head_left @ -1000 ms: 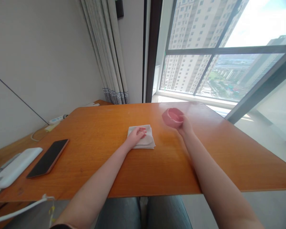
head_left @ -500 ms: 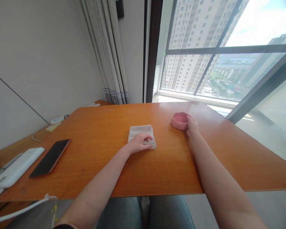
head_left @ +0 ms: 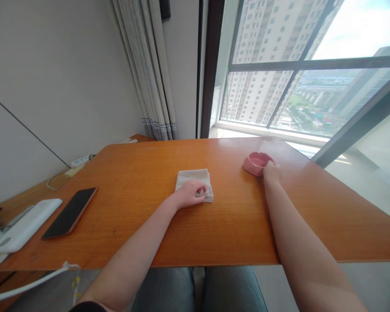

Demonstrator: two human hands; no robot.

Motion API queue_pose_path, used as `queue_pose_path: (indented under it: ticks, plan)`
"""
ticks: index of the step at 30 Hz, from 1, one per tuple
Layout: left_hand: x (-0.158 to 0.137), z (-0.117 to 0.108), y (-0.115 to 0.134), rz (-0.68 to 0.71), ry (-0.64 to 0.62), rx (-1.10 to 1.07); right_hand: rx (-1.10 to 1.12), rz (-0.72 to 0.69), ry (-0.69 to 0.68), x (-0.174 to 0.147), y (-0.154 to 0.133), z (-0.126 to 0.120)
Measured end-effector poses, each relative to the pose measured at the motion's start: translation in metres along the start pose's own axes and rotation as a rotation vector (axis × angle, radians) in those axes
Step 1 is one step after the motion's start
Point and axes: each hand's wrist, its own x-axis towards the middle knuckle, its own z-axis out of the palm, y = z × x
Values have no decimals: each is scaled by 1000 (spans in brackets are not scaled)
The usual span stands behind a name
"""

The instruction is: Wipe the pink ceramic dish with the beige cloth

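A folded white cloth [head_left: 192, 174] lies on the table in front of me. My left hand [head_left: 191, 193] rests on its lower half, fingers curled and closed on the fabric; the hand hides part of it. Farther off to the right is a pink ashtray [head_left: 251, 167] with a notched rim and a hollow middle. My right hand [head_left: 271, 172] grips the near right side of this ashtray, and the fingertips are partly hidden. It stays level, at or very close to the tabletop.
The brown wooden table [head_left: 143, 173] carries a dark phone [head_left: 69, 213] on the left. Beside it sit a white flat device [head_left: 26, 226] and a white cable [head_left: 29, 286]. A power strip [head_left: 80, 161] lies at the wall. Behind the table are a curtain [head_left: 146, 65] and a large window.
My right hand has moved the pink ashtray a short way to the right. My left hand and the cloth have stayed almost in place.
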Motion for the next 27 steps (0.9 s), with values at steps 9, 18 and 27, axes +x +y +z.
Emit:
queue_pose_path:
  ticks: [9,18,27]
  plan:
    - [2,-4,-3,-129,331,-123,-126,75,125,-12,-19,-6]
    - [3,-8,-15,-321,827,-225,-103,-789,-803,-168,-95,20]
    - [-1,-33,-42,-518,1349,-411,-700,-706,-1044,-163,-61,41]
